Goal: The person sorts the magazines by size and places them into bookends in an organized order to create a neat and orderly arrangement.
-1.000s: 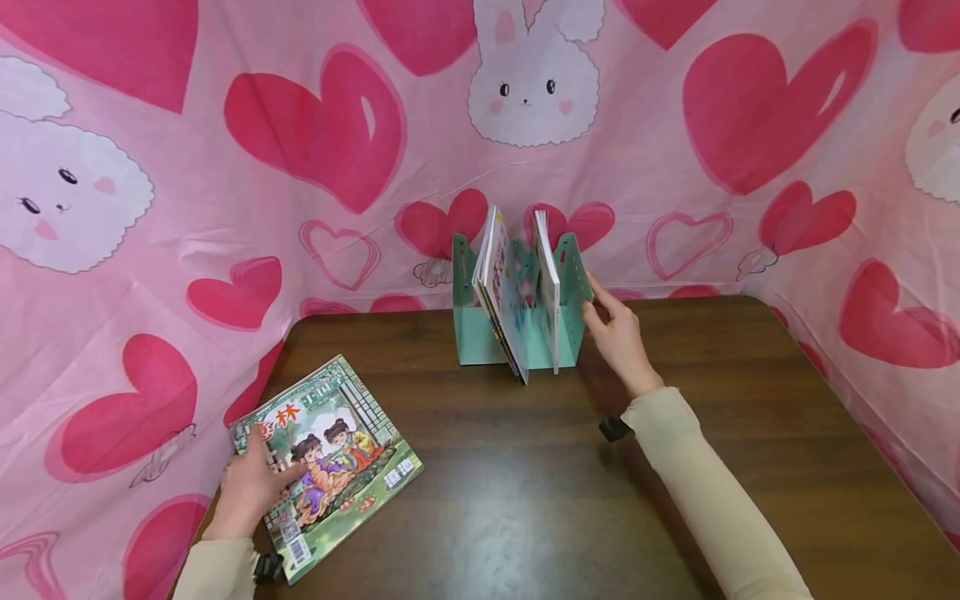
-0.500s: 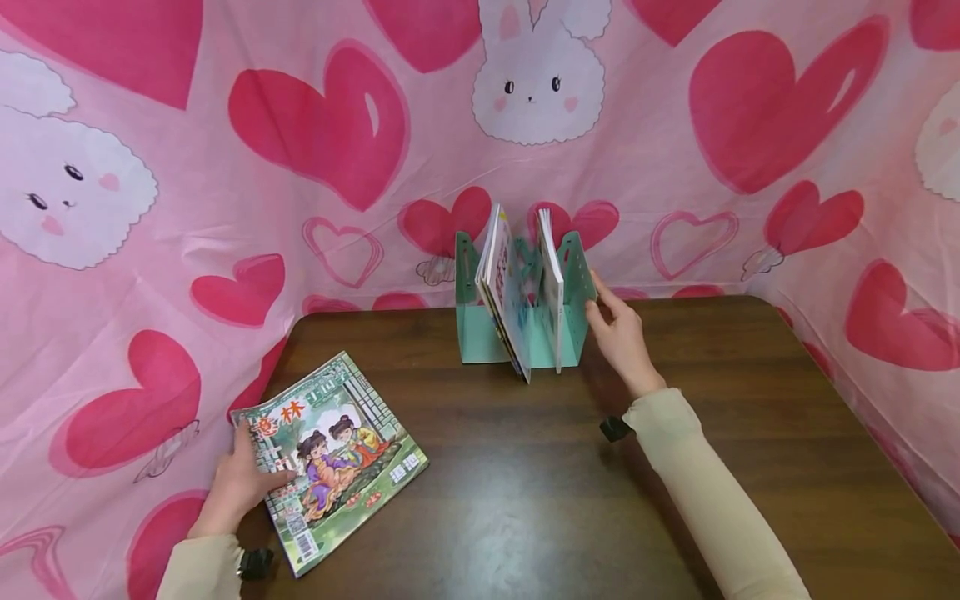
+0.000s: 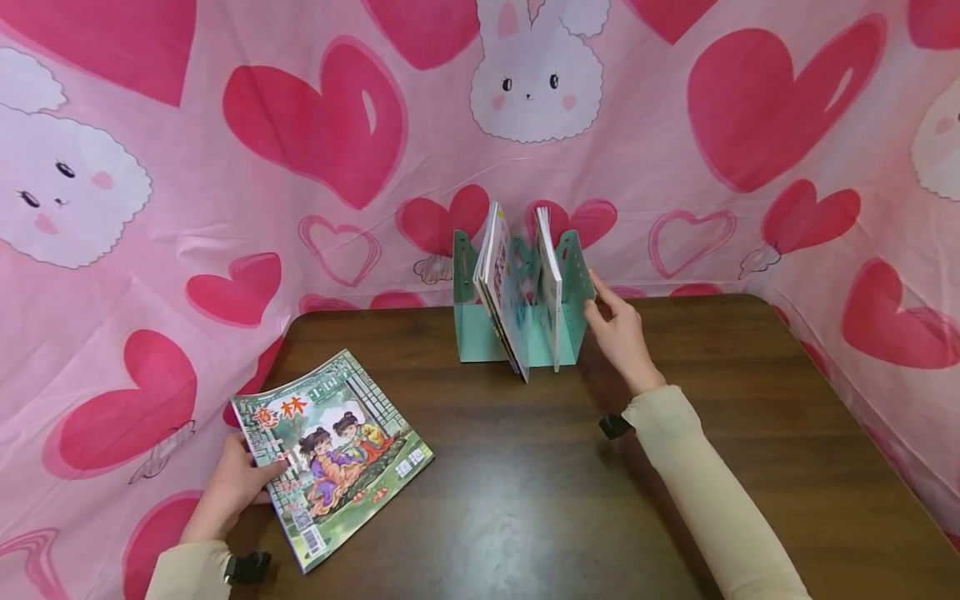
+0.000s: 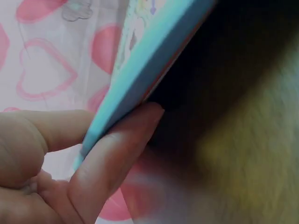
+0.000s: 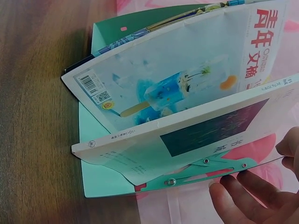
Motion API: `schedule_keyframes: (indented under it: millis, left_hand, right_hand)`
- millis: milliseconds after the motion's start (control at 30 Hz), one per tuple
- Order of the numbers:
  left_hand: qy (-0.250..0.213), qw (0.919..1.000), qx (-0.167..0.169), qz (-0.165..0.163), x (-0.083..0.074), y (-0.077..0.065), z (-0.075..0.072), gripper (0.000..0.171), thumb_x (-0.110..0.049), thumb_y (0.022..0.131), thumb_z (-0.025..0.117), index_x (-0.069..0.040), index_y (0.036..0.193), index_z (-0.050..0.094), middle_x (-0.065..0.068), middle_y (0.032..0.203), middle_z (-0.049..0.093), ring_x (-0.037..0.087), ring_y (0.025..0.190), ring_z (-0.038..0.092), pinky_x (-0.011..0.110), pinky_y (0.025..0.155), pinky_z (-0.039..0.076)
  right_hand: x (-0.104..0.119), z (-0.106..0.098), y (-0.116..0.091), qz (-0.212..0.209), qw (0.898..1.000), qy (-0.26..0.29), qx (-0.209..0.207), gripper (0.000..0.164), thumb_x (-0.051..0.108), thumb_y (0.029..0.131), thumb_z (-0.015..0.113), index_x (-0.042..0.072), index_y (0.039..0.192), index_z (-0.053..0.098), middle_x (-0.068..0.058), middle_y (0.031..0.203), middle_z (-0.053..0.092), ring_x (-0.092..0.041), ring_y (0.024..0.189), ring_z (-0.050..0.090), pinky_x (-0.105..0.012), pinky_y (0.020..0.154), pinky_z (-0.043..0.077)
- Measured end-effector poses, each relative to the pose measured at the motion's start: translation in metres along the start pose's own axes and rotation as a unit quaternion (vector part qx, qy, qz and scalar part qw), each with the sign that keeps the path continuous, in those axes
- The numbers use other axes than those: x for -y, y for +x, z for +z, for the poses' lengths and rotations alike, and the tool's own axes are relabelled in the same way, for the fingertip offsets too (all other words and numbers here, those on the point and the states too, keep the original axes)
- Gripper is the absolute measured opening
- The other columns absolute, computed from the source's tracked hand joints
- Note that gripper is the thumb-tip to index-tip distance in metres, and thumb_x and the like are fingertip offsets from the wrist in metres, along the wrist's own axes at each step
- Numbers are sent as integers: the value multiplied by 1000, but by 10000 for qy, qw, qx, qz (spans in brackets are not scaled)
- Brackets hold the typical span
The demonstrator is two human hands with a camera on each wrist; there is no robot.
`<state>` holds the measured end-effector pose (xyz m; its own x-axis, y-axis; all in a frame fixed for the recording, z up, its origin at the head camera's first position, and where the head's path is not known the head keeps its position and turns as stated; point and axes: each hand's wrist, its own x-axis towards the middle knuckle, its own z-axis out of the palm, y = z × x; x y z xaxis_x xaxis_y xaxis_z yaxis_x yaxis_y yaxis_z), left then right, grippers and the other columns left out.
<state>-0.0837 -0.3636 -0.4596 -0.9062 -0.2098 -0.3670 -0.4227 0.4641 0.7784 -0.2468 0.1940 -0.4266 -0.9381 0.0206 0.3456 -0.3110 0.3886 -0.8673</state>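
Note:
My left hand (image 3: 228, 483) pinches the left edge of a magazine (image 3: 352, 475) whose green cover shows two cartoon children. That edge is lifted off the table. In the left wrist view, the thumb and a finger squeeze the magazine's blue-green edge (image 4: 126, 88). At the back, a mint-green book rack (image 3: 480, 337) stands on the table, and my right hand (image 3: 622, 342) holds its right side panel between thumb and fingers. Inside the rack, magazines (image 5: 173, 88) with an ice-pop cover lean to the left, and a white book (image 5: 210, 126) stands near the right panel.
The dark wooden table (image 3: 510, 492) reaches from the rack to the near edge. Behind it and along both sides hangs a pink cloth (image 3: 435, 167) with hearts and rabbits, close behind the rack.
My left hand has slid left off the magazine's cover to its edge and taken hold there, raising that side a little. The right hand has stayed at the rack.

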Motion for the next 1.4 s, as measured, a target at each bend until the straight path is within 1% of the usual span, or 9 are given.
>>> schedule_keyframes:
  millis: [133, 333, 500, 633, 733, 900, 1133, 1300, 1400]
  left_hand:
    - [-426, 9991, -22, 72, -5, 1, 2, 81, -5, 100, 67, 12, 150, 5, 43, 130, 52, 20, 76, 73, 41, 65, 63]
    - [-1126, 9936, 32, 59, -13, 0, 8, 80, -14, 102, 67, 4, 160, 15, 11, 113, 76, 18, 79, 76, 38, 70, 64]
    - [-1028, 9929, 115, 595, -21, -3, 16, 74, -17, 107, 59, -5, 163, 11, 22, 120, 72, 20, 81, 77, 40, 70, 64]
    - [-1076, 9882, -20, 1086, -27, -5, 20, 68, -13, 107, 58, -6, 161, 18, 21, 117, 73, 18, 78, 77, 42, 66, 64]
    - [-1229, 9813, -203, 1464, -31, -9, 23, 65, -11, 106, 60, -5, 159, 24, 2, 108, 78, 16, 76, 77, 41, 63, 63]
    - [-1351, 9649, -731, 2130, -42, -18, 31, 58, -7, 102, 65, -2, 153, 37, -19, 98, 75, 11, 71, 75, 34, 55, 61]
    - [-1832, 9404, -1622, 2360, -66, -30, 40, 49, 1, 96, 70, -3, 142, 56, -17, 98, 76, 5, 72, 74, 24, 56, 59]
    - [-1615, 9230, -2215, 2700, -80, -38, 48, 44, 4, 93, 72, -1, 136, 63, -18, 95, 75, 1, 73, 71, 15, 66, 57]
    - [-1390, 9151, -2442, 2893, -85, -44, 52, 42, 4, 92, 73, 0, 133, 65, -20, 92, 73, 0, 69, 68, 13, 64, 55]
  right_hand:
    - [0, 0, 1, -48, 10000, -64, -47, 54, 21, 106, 57, 31, 158, 45, -14, 152, 54, -35, 76, 63, -19, 61, 55]
    - [3, 0, 2, -60, 9998, -191, -66, 54, 20, 106, 58, 30, 158, 45, -11, 155, 52, -12, 62, 61, -17, 59, 54]
    - [5, -1, 3, -139, 9996, -215, -93, 54, 19, 106, 57, 29, 158, 45, -12, 155, 52, -23, 63, 63, -17, 57, 53]
    - [5, -1, 2, -220, 9993, -276, -124, 54, 19, 106, 56, 27, 158, 45, -11, 157, 50, -30, 87, 65, -15, 58, 51]
    - [5, -1, 0, -207, 9993, -297, -106, 54, 18, 106, 56, 27, 158, 45, -10, 158, 48, -32, 98, 62, -14, 59, 51]
    - [5, 0, -2, -166, 9990, -391, -159, 54, 16, 106, 57, 26, 158, 46, -11, 156, 51, -29, 84, 60, -14, 59, 49]
    - [6, 0, -2, -141, 9991, -371, -128, 54, 16, 106, 57, 26, 158, 46, -10, 157, 50, -29, 84, 59, -16, 55, 48]
    - [7, 0, -2, -142, 9992, -348, -154, 54, 16, 106, 57, 24, 158, 46, -12, 155, 52, -28, 83, 59, -15, 57, 49]
    - [7, 1, -1, -150, 9992, -345, -151, 54, 16, 106, 57, 24, 158, 46, -13, 154, 53, -28, 83, 59, -15, 57, 48]
